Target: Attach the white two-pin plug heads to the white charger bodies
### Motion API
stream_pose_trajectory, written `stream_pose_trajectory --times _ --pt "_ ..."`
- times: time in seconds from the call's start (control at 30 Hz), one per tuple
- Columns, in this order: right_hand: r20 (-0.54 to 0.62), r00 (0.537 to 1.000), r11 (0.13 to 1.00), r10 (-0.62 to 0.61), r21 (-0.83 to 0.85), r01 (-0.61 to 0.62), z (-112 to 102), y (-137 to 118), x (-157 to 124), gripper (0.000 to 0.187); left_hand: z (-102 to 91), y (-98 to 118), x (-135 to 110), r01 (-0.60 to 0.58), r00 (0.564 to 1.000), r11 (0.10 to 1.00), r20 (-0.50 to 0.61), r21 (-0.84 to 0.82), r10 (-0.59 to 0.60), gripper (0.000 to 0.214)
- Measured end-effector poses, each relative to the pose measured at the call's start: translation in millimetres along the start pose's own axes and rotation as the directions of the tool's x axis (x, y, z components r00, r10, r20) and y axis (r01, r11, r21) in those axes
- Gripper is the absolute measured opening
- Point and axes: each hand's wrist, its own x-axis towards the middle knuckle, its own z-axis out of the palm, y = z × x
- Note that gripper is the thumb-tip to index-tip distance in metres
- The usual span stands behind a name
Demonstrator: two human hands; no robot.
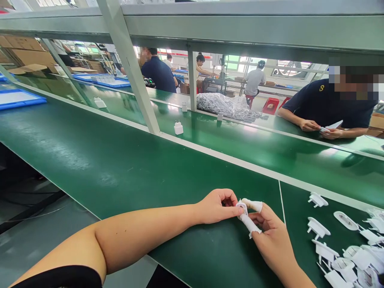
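My left hand (218, 206) is closed, with thumb and forefinger pinching a small white plastic part (241, 206). From the other side my right hand (270, 230) grips the same part between its thumb and forefinger, both wrapped in white coverings. The fingers hide much of the part, so its full shape cannot be made out. To the right of my right hand lies a pile of white oval plastic pieces (364, 258) with thin legs. Apart from the pile sit single pieces, among them one white oval piece (318, 199).
Beyond a pale rail, a green conveyor belt (207, 134) carries several white plug adapters (178, 128). A slanted metal post (130, 60) and an overhead shelf (240, 30) frame the view. Across the belt, a person (327, 104) handles a white item. Blue-edged trays (22, 100) lie left.
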Motion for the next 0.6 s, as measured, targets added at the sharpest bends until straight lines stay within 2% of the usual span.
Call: stream_pose_trajectory --times 0.23,0.47,0.6 --pt "0.013 0.999 0.999 -0.032 -0.021 0.032 -3.3 8.4 1.5 0.048 -1.4 -0.8 0.0 -0.005 1.0 1.0 0.024 -0.001 0.005 0.051" --pt "0.015 0.992 0.988 -0.129 -0.088 0.13 -7.0 14.9 1.4 0.055 -1.7 1.4 0.0 -0.018 0.999 1.0 0.038 0.014 0.017 0.053" --pt "0.024 0.992 0.988 -0.127 -0.086 0.128 -6.3 14.1 0.9 0.055 -2.6 1.3 -0.7 -0.021 0.999 1.0 0.042 0.024 0.02 0.05"
